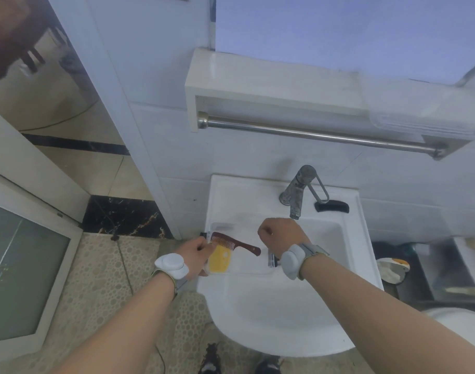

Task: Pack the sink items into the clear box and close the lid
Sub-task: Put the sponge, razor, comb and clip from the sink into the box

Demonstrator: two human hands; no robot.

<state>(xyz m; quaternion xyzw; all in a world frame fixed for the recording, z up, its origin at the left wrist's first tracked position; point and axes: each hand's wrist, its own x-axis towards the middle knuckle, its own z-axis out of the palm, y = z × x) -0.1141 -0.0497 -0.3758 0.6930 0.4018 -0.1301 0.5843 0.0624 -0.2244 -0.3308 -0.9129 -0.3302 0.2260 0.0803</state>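
A person stands at a white sink with both forearms reaching in, each wrist wearing a grey band with a white puck on it. The clear box sits on the left part of the sink, across the rim and the edge of the basin; its walls are hard to make out against the white. Inside it at the left end lies a yellow item. A dark red-brown comb lies slanted over the top of the box, teeth toward the left, handle pointing right and toward the person.

The left hand is at the left end of the box, fingers curled closed on the box edge by the toothed end of the comb; whether they also pinch the comb itself cannot be told. The right hand hovers over the right end of the box as a loose fist, and whether it holds anything cannot be told.

A metal tap stands at the back of the sink, and a small black object lies on the ledge just right of it
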